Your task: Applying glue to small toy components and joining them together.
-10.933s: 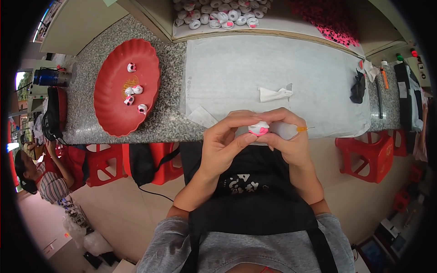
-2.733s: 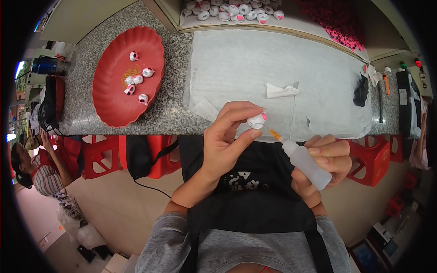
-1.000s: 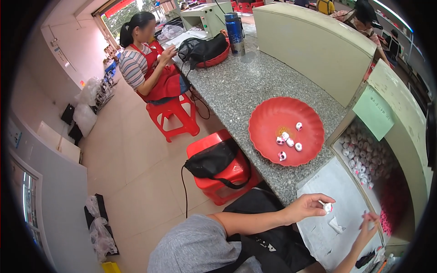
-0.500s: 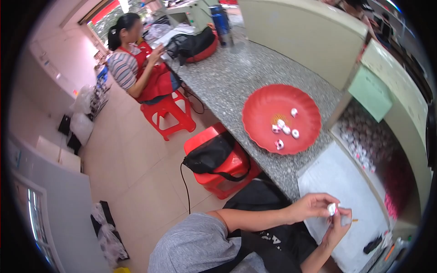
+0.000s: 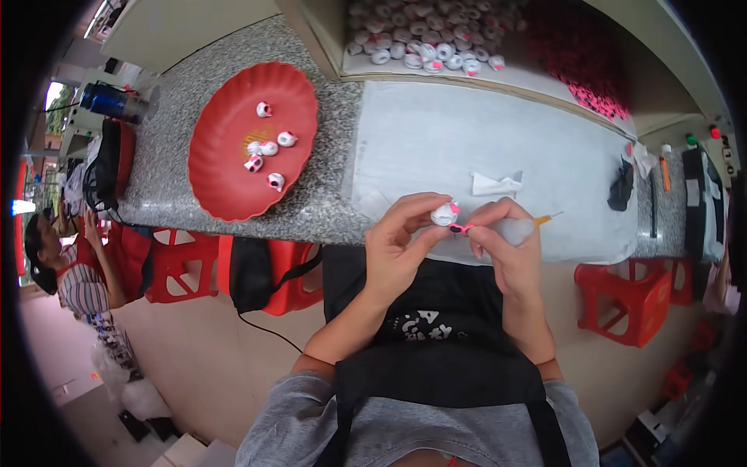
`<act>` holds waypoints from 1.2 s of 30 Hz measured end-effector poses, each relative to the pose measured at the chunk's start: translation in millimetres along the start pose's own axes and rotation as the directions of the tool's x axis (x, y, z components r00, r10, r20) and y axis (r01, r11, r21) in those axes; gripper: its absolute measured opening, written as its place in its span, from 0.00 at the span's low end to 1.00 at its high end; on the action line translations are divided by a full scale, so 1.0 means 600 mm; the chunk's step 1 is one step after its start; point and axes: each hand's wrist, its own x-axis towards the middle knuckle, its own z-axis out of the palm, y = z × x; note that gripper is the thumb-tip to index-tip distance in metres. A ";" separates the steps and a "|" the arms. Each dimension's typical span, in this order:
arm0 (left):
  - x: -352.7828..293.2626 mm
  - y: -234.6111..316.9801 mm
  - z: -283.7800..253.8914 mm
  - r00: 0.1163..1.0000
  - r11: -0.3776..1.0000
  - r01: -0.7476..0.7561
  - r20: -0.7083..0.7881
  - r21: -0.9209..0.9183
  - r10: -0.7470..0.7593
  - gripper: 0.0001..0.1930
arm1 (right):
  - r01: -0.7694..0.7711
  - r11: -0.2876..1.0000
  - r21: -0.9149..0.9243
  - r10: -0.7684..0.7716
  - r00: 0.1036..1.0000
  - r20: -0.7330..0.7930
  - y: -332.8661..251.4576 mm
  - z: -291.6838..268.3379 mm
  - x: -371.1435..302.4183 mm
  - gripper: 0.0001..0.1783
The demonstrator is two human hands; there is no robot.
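Observation:
Between thumb and fingers, my left hand pinches a small white figurine head with a pink patch at its top. My right hand holds a tiny pink-and-black piece, shaped like glasses, in its fingertips, close against the head's lower side; whether they touch I cannot tell. Tucked in the same hand is a translucent squeeze bottle with an orange-yellow tip pointing away to the right. Both hands are over the near edge of a white sheet. Crumpled white tissue lies just beyond them.
A red scalloped plate with several white-and-pink heads stands on the granite counter at left. A shelf holds many white heads and pink pieces. Red stools stand at both sides. A person in a red apron sits far left.
My view has swung right, so the plate now appears on the left and both hands nearer the centre. The pink-and-black piece now shows clearly beside the head; both hands keep their hold.

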 end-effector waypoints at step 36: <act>-0.009 0.009 0.009 0.986 0.997 -0.070 0.151 -0.030 0.074 0.11 | 0.108 0.993 0.049 -0.115 0.978 0.172 0.008 -0.007 -0.016 0.12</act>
